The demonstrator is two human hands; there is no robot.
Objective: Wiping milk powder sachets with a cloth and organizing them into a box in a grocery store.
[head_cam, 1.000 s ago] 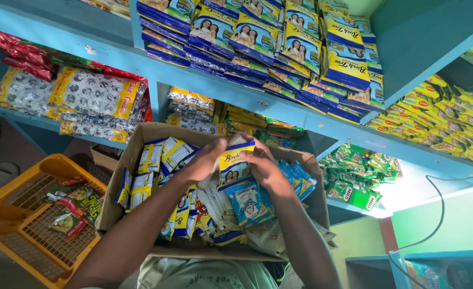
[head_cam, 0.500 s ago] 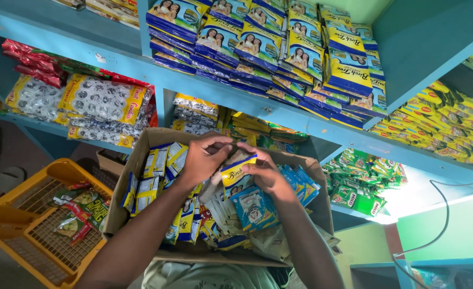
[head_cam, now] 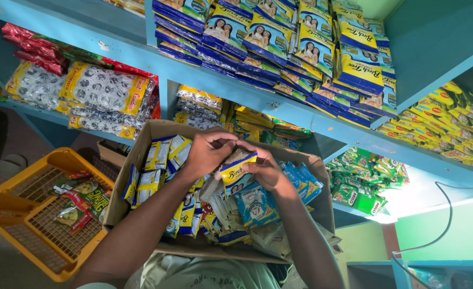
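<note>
Both of my hands hold a strip of small yellow-and-blue sachets (head_cam: 238,170) above an open cardboard box (head_cam: 140,155). My left hand (head_cam: 207,151) pinches the strip's top edge. Just to the right, my right hand (head_cam: 266,170) grips its side. The box is packed with more yellow-and-blue sachet strips (head_cam: 161,166) on the left and light-blue packets (head_cam: 255,206) under my right hand. My forearms reach over the box from below.
A yellow plastic basket (head_cam: 28,214) with a few packets stands left of the box. Blue shelves (head_cam: 279,107) behind carry stacked blue-and-yellow bags (head_cam: 279,43), silver-and-yellow bags (head_cam: 97,91), green packets (head_cam: 364,176) and yellow packets (head_cam: 450,123). A black cable (head_cam: 445,214) hangs at right.
My hands have stayed together on the sachet strip over the box, shifting slightly. The view has tilted a little, so shelves and box sit somewhat lower.
</note>
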